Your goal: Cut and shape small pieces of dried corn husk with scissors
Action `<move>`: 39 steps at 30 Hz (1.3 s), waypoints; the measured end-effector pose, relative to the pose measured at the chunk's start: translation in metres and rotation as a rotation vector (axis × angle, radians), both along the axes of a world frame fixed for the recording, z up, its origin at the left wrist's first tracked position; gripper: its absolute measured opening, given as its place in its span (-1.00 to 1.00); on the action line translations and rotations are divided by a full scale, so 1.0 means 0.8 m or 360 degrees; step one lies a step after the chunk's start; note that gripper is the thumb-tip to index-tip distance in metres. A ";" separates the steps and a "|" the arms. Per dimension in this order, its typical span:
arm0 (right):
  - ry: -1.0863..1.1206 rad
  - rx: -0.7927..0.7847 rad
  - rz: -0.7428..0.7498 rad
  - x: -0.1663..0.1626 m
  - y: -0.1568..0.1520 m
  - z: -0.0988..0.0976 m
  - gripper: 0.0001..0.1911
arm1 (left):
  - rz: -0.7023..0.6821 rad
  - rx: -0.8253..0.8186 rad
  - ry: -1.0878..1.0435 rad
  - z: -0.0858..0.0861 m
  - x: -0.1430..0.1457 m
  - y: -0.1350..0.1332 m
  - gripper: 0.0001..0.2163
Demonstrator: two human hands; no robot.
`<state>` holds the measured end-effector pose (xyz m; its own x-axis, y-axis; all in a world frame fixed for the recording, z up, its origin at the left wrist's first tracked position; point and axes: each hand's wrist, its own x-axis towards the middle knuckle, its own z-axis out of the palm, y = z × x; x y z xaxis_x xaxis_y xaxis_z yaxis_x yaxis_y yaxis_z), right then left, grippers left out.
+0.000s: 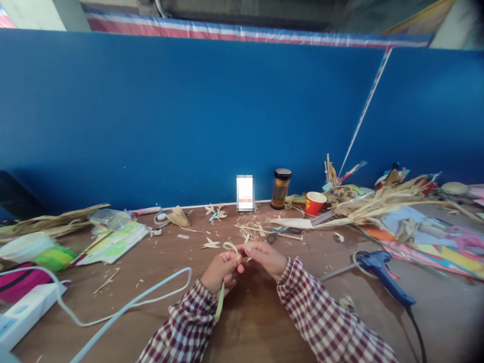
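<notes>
Together, the left hand and the right hand meet above the middle of the table, and both pinch one pale green strip. The grip of each hand is closed on it: the fingertips press the strip where it curls into a small loop on top, and its long end hangs down past the left wrist, over the checked sleeve. Just behind the hands lie scissors among small straw scraps. Further back, near the blue wall, stand a dark jar and a red paper cup. To the right lies a blue glue gun, with a heap of dry husks behind it. On the left, a pale cable bends across the table.
</notes>
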<state>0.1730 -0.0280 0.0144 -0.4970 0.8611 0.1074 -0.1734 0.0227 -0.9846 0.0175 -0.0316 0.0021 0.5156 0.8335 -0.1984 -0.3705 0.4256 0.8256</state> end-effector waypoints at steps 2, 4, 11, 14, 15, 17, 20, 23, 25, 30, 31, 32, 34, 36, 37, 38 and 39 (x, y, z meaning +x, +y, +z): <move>0.0134 -0.0017 0.0106 -0.001 -0.003 -0.001 -0.63 | -0.0055 0.0038 0.0033 0.000 -0.001 0.000 -0.70; 0.0216 -0.0066 0.0204 -0.004 -0.005 -0.002 -0.63 | -0.0114 0.0081 0.0098 0.001 -0.001 -0.002 -0.68; 0.0309 -0.0219 -0.0012 -0.007 -0.005 -0.004 -0.75 | -0.0154 0.0122 0.0208 0.003 0.002 -0.012 -0.71; 0.0306 -0.0268 -0.0168 -0.011 -0.003 -0.005 -0.74 | -0.0077 0.0140 0.0225 0.001 0.002 -0.006 -0.70; 0.0314 -0.0281 -0.0219 -0.013 -0.002 -0.006 -0.73 | -0.0024 0.0174 0.0248 0.001 0.002 -0.004 -0.69; 0.0340 -0.0298 -0.0321 -0.017 -0.001 -0.009 -0.72 | 0.0105 0.0278 0.0326 0.000 0.001 0.000 -0.69; 0.0381 -0.0330 -0.0422 -0.021 0.000 -0.012 -0.71 | 0.0253 0.0423 0.0443 0.002 0.000 0.002 -0.72; 0.0390 -0.0358 -0.0465 -0.021 0.000 -0.011 -0.71 | 0.0333 0.0470 0.0490 0.004 0.002 0.000 -0.74; 0.0398 -0.0347 -0.0479 -0.021 -0.001 -0.009 -0.69 | 0.0372 0.0478 0.0520 0.004 0.004 -0.002 -0.74; 0.0372 -0.0409 -0.0502 -0.022 -0.003 -0.006 -0.68 | 0.0417 0.0539 0.0603 0.003 0.007 -0.004 -0.74; 0.0370 -0.0426 -0.0498 -0.023 -0.002 -0.006 -0.66 | 0.0412 0.0539 0.0607 0.003 0.007 -0.004 -0.75; 0.0373 -0.0433 -0.0495 -0.023 -0.002 -0.006 -0.64 | 0.0408 0.0532 0.0602 0.003 0.007 -0.004 -0.75; 0.0384 -0.0415 -0.0494 -0.022 -0.002 -0.006 -0.64 | 0.0404 0.0506 0.0572 0.004 0.008 -0.005 -0.74; 0.0398 -0.0379 -0.0486 -0.021 -0.002 -0.004 -0.68 | 0.0377 0.0439 0.0492 0.005 0.008 -0.005 -0.72; 0.0413 -0.0362 -0.0472 -0.020 -0.002 -0.003 -0.71 | 0.0349 0.0377 0.0425 0.006 0.008 -0.005 -0.71; 0.0435 -0.0347 -0.0446 -0.019 -0.002 -0.001 -0.73 | 0.0312 0.0299 0.0344 0.006 0.008 -0.006 -0.69; 0.0458 -0.0337 -0.0412 -0.018 -0.003 0.000 -0.74 | 0.0273 0.0210 0.0260 0.007 0.007 -0.006 -0.67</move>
<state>0.1585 -0.0304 0.0147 -0.2378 0.9712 0.0177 -0.4562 -0.0956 -0.8847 0.0235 -0.0362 0.0077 0.3346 0.9301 -0.1514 -0.2851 0.2530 0.9245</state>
